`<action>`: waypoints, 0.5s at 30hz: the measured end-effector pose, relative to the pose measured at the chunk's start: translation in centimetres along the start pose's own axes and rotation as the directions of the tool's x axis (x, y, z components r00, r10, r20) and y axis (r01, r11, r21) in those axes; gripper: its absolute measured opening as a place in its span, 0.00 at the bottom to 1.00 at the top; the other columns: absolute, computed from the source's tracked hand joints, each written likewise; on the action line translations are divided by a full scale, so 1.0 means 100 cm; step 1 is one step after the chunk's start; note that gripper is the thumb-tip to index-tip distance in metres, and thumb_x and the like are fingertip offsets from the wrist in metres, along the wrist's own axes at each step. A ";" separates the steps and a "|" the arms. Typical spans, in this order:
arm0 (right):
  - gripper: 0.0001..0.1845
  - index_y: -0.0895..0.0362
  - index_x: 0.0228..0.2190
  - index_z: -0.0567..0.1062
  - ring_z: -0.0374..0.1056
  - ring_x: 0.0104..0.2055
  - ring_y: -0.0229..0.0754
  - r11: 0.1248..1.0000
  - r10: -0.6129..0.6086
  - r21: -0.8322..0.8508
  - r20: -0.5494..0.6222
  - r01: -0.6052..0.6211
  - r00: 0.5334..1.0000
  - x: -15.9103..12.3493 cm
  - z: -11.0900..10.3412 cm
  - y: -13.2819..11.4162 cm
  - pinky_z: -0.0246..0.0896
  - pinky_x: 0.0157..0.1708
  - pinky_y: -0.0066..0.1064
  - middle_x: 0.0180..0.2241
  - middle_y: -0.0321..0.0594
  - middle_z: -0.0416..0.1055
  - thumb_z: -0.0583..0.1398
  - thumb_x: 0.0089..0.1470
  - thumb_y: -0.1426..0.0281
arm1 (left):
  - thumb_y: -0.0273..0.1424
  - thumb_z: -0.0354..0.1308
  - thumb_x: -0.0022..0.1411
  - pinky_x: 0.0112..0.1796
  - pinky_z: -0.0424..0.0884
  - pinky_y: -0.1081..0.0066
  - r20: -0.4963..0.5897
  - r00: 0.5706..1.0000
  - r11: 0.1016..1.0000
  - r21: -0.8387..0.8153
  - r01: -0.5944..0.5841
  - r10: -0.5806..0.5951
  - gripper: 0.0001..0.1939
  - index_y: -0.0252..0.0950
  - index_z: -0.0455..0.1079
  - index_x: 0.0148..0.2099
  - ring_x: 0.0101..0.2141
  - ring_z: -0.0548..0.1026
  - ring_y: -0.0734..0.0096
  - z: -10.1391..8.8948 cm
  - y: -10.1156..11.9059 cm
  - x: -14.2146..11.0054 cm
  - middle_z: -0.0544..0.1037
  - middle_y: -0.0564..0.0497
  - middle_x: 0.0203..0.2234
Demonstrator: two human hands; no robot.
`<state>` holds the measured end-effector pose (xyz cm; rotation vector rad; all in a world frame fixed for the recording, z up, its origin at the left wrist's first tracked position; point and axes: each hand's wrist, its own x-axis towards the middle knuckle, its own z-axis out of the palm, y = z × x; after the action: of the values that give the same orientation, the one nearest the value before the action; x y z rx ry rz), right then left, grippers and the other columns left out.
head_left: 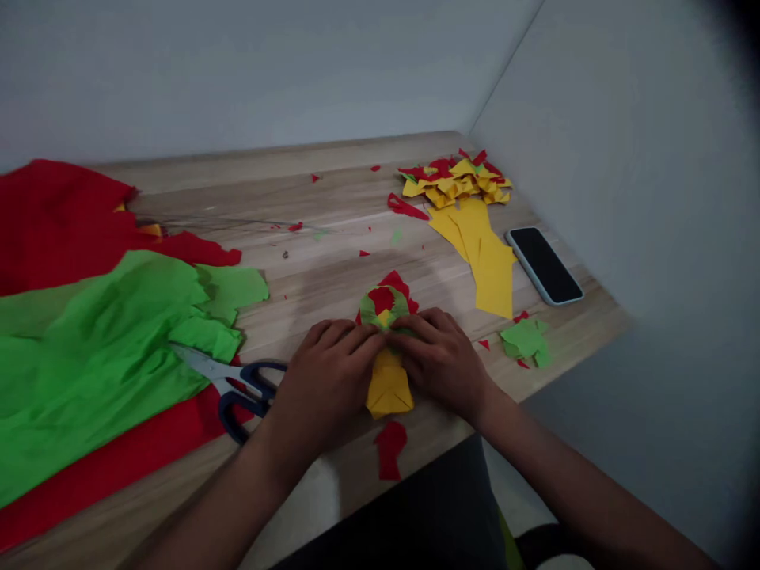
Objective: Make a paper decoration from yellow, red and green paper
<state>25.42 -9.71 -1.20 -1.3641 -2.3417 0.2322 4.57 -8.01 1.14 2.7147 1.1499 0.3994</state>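
Observation:
Both hands meet over a small paper piece at the middle of the table. It has a folded yellow lower part [389, 389] and a green and red top [383, 297]. My left hand [333, 366] pinches its left side, and my right hand [440, 356] grips the right side, thumbs close together. The fingers hide the middle of the piece. A red paper cutout [390, 450] lies just below it, near the table edge. Scissors [229, 376] with dark blue handles rest beside my left wrist, the blades over green paper.
Crumpled green paper [112, 340] and red paper [59, 222] cover the left side. A pile of scraps [454, 182] and yellow strips [490, 265] lie at the back right, near a phone [545, 265]. Green scraps [526, 342] sit by the right edge. Walls [237, 71] bound the table.

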 end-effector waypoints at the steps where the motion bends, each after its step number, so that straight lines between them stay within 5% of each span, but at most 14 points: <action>1: 0.19 0.51 0.47 0.79 0.63 0.47 0.49 0.998 0.030 0.062 -0.010 -0.029 1.000 0.000 0.000 0.001 0.61 0.49 0.44 0.47 0.40 0.76 0.58 0.57 0.77 | 0.24 0.54 0.64 0.50 0.67 0.56 0.007 1.000 1.000 0.002 -0.003 0.003 0.17 0.39 0.71 0.54 0.48 0.73 0.57 0.000 0.000 -0.001 0.79 0.47 0.48; 6: 0.29 0.54 0.54 0.73 0.63 0.48 0.46 0.947 0.155 0.290 -0.031 -0.139 0.988 0.000 -0.001 0.004 0.61 0.50 0.41 0.47 0.40 0.76 0.53 0.53 0.84 | 0.25 0.57 0.63 0.50 0.67 0.53 0.060 0.998 0.999 0.048 -0.026 0.023 0.20 0.44 0.71 0.55 0.51 0.71 0.53 0.001 -0.001 -0.004 0.76 0.47 0.53; 15: 0.26 0.46 0.50 0.78 0.58 0.54 0.52 0.997 0.068 0.038 0.013 -0.068 0.998 -0.003 0.003 -0.001 0.58 0.52 0.46 0.53 0.46 0.67 0.58 0.54 0.82 | 0.26 0.60 0.61 0.50 0.68 0.50 0.111 0.994 0.996 0.081 -0.027 0.018 0.21 0.46 0.72 0.56 0.53 0.69 0.49 0.002 -0.001 -0.007 0.72 0.42 0.56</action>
<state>25.35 -9.96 -1.50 -1.4290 -2.2905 0.3043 4.05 -8.45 0.76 2.7832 1.1313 0.2068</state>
